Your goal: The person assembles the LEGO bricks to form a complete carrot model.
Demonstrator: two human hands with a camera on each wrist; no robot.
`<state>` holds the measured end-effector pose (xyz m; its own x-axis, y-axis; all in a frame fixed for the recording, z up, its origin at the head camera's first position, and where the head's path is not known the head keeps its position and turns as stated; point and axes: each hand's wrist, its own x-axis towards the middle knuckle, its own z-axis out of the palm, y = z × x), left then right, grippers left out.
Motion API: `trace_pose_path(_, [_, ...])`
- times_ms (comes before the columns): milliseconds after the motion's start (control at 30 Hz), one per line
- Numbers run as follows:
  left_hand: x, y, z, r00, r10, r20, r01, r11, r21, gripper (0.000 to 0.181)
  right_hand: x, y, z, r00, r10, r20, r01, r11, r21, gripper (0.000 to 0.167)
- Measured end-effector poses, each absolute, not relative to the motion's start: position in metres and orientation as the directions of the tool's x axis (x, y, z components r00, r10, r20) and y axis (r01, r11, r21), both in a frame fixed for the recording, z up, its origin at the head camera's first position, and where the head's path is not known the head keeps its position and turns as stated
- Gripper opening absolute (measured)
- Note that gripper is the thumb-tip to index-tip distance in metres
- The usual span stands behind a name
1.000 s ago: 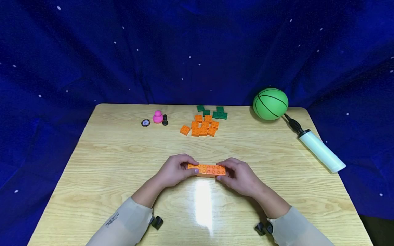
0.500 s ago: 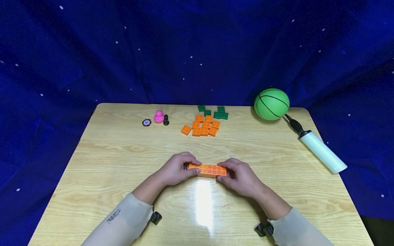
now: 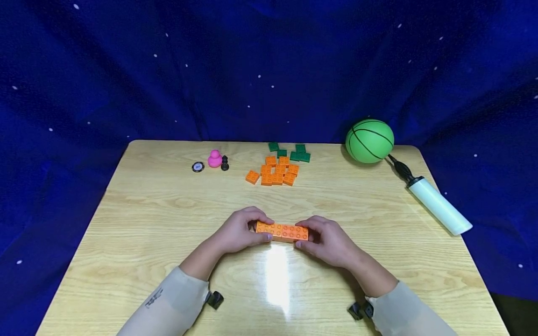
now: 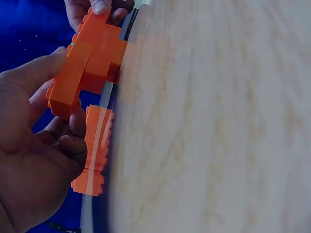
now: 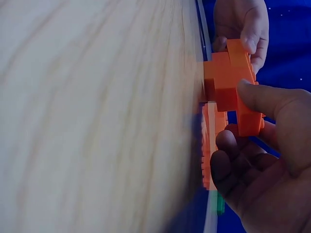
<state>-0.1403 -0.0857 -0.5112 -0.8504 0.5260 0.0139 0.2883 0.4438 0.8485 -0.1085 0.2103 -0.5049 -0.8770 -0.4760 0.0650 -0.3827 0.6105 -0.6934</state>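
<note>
An orange brick structure stands near the middle of the table, its top row made of two studded bricks end to end. The left hand pinches its left end between thumb and fingers; the right hand pinches the right end. Seen from the left wrist, the structure steps inward below its wide top, and the left hand holds the near top brick. In the right wrist view, the right hand grips the other end of the structure, whose narrow base touches the table.
Loose orange bricks and several green bricks lie behind the hands. A pink duck, a black pawn-like piece and a round chip sit back left. At the right are a green ball and a pump.
The left thumb has shifted slightly lower along the front of the structure. Both hands keep hold of its ends, and the right hand has barely moved.
</note>
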Motion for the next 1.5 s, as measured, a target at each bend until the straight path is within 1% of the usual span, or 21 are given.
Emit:
trace_pose_path(133, [-0.139, -0.087, -0.511, -0.853, 0.521, 0.011, 0.283, 0.447, 0.849, 0.035, -0.11, 0.211, -0.505, -0.872, -0.486, 0.057, -0.386, 0.611, -0.691, 0.043])
trace_pose_path(300, [-0.136, -0.086, -0.511, -0.866, 0.499, -0.009, 0.253, 0.455, 0.854, 0.035, -0.114, 0.215, -0.501, -0.865, -0.501, 0.034, -0.384, 0.616, -0.688, 0.045])
trace_pose_path(467, [-0.135, -0.085, -0.512, -0.87, 0.494, 0.01, 0.263, 0.445, 0.856, 0.035, -0.12, 0.217, -0.5, -0.865, -0.498, 0.057, -0.392, 0.601, -0.696, 0.042])
trace_pose_path(633, [-0.135, -0.085, -0.512, -0.87, 0.493, 0.003, 0.268, 0.468, 0.842, 0.034, -0.126, 0.214, -0.5, -0.89, -0.453, 0.049, -0.356, 0.625, -0.695, 0.038])
trace_pose_path(867, [-0.136, -0.086, -0.513, -0.866, 0.5, 0.029, 0.298, 0.467, 0.832, 0.035, -0.139, 0.209, -0.504, -0.921, -0.387, 0.031, -0.292, 0.638, -0.713, 0.038])
trace_pose_path(1033, [-0.137, -0.086, -0.511, -0.862, 0.504, 0.048, 0.311, 0.453, 0.835, 0.036, -0.152, 0.205, -0.503, -0.929, -0.367, 0.04, -0.285, 0.645, -0.709, 0.035])
trace_pose_path(1233, [-0.137, -0.087, -0.51, -0.863, 0.504, 0.042, 0.304, 0.45, 0.84, 0.036, -0.167, 0.202, -0.502, -0.935, -0.35, 0.061, -0.289, 0.649, -0.703, 0.034])
trace_pose_path(1500, [-0.136, -0.086, -0.51, -0.864, 0.503, 0.024, 0.284, 0.448, 0.848, 0.036, -0.189, 0.199, -0.507, -0.945, -0.314, 0.094, -0.285, 0.644, -0.71, 0.037])
